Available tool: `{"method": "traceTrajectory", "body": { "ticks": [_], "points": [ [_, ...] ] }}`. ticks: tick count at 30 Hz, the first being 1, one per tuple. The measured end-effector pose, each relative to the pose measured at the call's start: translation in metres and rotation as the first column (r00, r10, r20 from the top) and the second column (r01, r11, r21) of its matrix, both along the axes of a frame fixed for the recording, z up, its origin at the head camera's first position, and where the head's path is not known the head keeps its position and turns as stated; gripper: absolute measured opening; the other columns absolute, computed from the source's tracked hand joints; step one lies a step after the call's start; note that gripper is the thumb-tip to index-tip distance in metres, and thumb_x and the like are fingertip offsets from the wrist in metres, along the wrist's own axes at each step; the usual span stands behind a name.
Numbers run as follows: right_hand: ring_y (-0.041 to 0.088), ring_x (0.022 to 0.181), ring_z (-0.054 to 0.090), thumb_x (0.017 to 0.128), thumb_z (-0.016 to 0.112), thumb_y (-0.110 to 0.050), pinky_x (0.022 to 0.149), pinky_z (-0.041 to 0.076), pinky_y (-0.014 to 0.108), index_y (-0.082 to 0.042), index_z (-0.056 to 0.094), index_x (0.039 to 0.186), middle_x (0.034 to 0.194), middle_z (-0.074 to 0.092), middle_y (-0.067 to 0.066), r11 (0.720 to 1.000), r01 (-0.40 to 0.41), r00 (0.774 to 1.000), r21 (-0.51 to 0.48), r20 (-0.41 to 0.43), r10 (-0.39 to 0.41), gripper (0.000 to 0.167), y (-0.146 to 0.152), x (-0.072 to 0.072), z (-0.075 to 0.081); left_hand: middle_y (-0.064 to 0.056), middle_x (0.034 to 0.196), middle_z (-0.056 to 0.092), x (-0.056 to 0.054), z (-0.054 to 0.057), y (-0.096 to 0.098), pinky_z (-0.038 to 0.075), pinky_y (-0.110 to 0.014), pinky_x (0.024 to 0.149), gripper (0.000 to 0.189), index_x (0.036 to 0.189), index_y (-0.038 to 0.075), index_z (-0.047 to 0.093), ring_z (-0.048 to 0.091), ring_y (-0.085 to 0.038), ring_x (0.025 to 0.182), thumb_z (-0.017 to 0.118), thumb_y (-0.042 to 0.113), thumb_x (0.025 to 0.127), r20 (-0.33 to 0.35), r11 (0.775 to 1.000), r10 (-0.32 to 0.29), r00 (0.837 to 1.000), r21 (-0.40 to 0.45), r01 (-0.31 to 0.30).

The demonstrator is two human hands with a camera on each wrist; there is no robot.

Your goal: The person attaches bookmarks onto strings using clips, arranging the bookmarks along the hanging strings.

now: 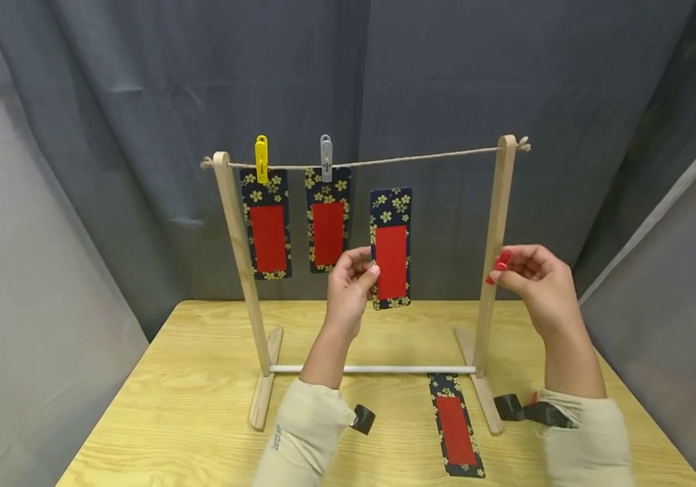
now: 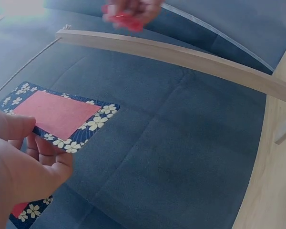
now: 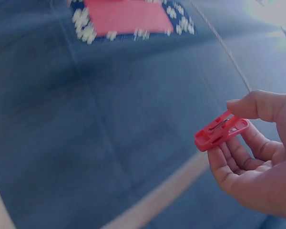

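My left hand (image 1: 350,291) pinches the left edge of a navy flowered card with a red panel (image 1: 391,260), held upright below the rope (image 1: 421,157) and apart from it. In the left wrist view the thumb lies on the front of this card (image 2: 57,114), fingers behind. By the right post, my right hand (image 1: 539,287) holds a red clothespin (image 1: 500,266) between thumb and fingers. The right wrist view shows the clothespin (image 3: 221,131) with its spring. Two similar cards hang from the rope, under a yellow clothespin (image 1: 262,159) and a grey clothespin (image 1: 326,159).
A wooden stand carries the rope between its left post (image 1: 241,264) and right post (image 1: 494,257), with a white crossbar (image 1: 384,369) low down. Another flowered card (image 1: 457,429) lies on the wooden table (image 1: 189,399), near the right foot. Grey curtains (image 1: 475,81) surround the table.
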State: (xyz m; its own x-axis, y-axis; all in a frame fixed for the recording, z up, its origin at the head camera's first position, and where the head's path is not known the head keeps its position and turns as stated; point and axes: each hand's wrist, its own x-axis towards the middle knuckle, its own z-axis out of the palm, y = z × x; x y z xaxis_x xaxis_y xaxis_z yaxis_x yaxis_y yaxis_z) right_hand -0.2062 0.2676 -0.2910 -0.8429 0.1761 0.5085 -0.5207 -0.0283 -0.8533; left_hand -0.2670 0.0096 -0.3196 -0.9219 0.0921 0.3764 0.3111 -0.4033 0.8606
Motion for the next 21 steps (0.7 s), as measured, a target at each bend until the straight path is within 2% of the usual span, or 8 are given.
{"method": "traceTrajectory", "body": {
  "ticks": [6,11,14,21],
  "points": [
    [0.016,0.077,0.057,0.077,0.058,0.021,0.067,0.050,0.019,0.004,0.059,0.100,0.087,0.060,0.009,0.995,-0.096,0.993,-0.003,-0.070,0.096,0.029,-0.017,-0.019,0.044,-0.004,0.087,0.050,-0.008,0.007,0.002,0.034,-0.026,0.058,0.026,0.114,0.005,0.057,0.046,-0.015,0.077,0.055,-0.006,0.090,-0.020,1.000,0.024,1.000,-0.003,-0.024],
    [0.016,0.076,0.058,0.076,0.056,0.023,0.068,0.050,0.020,0.002,0.059,0.098,0.088,0.062,0.009,0.994,-0.101,0.992,0.033,-0.078,0.104,0.030,-0.029,-0.028,0.072,-0.002,0.087,0.051,-0.014,0.009,0.004,0.036,-0.025,0.059,0.026,0.113,0.006,0.057,0.047,-0.014,0.078,0.056,-0.006,0.089,-0.026,0.999,0.039,0.999,0.008,-0.038],
    [0.017,0.077,0.058,0.076,0.060,0.021,0.069,0.050,0.020,0.001,0.059,0.097,0.089,0.062,0.009,0.994,-0.096,0.993,0.045,-0.072,0.099,0.029,-0.035,-0.032,0.086,-0.003,0.087,0.051,-0.016,0.013,0.005,0.035,-0.024,0.058,0.027,0.112,0.007,0.058,0.048,-0.013,0.078,0.056,-0.006,0.089,-0.011,0.999,0.044,0.999,0.026,-0.044],
    [0.015,0.075,0.060,0.074,0.070,0.013,0.067,0.051,0.020,0.002,0.059,0.099,0.086,0.063,0.009,0.988,-0.123,0.987,-0.090,-0.112,0.112,0.030,-0.043,-0.038,0.113,-0.002,0.086,0.051,-0.019,0.022,0.007,0.035,-0.023,0.057,0.027,0.113,0.007,0.059,0.048,-0.013,0.078,0.057,-0.005,0.089,0.024,0.999,0.038,0.999,0.026,-0.038]
  ]
}}
